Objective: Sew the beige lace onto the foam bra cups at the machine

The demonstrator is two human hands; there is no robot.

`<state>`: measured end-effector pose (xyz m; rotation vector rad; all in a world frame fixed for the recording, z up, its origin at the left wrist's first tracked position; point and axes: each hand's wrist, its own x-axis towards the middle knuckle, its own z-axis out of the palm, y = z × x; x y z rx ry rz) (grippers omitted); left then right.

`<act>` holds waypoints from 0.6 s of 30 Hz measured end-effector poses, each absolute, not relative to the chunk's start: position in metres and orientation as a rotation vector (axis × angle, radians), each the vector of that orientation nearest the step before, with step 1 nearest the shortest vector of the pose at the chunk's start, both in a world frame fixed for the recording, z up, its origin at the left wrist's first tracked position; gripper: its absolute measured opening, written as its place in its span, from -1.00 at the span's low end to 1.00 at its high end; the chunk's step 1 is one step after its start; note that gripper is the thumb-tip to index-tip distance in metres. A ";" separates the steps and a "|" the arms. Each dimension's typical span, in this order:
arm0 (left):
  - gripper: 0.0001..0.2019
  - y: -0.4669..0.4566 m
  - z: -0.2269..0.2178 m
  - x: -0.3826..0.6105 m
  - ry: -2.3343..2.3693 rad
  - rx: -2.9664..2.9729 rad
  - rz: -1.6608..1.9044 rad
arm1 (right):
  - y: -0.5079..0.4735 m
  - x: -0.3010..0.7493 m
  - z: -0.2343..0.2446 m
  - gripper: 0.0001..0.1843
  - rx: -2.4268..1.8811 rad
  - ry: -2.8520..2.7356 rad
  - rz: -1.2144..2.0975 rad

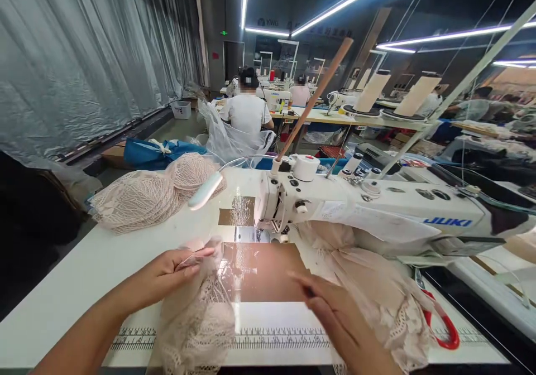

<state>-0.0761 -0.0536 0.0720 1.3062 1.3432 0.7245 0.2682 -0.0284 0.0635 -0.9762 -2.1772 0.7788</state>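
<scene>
At one sewing machine, the left hand pinches one lace piece, the right hand blurred, grip unclear.

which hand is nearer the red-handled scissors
Right: the right hand is left of the scissors, across the beige fabric; the left hand is farther left, holding lacy fabric.

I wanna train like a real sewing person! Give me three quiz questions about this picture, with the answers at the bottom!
1. True or false: the left hand holds pale lacy fabric.
2. Pick one. The red scissors handle is:
A) left of the left hand
B) under the left hand
C) right of the right hand
3. What blue word is on the sewing machine?

Key: 1. True; 2. C; 3. JUKI
</scene>
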 end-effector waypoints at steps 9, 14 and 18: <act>-0.53 -0.056 0.055 -0.090 1.000 1.258 0.634 | -0.007 0.138 0.049 -0.55 -0.739 -1.900 1.846; -0.53 -0.055 0.046 -0.090 0.921 1.277 0.642 | -0.005 0.115 0.044 -0.48 -0.680 -1.781 1.943; -0.44 -0.052 0.045 -0.088 0.950 1.341 0.666 | -0.007 0.110 0.044 -0.49 -0.695 -1.737 1.952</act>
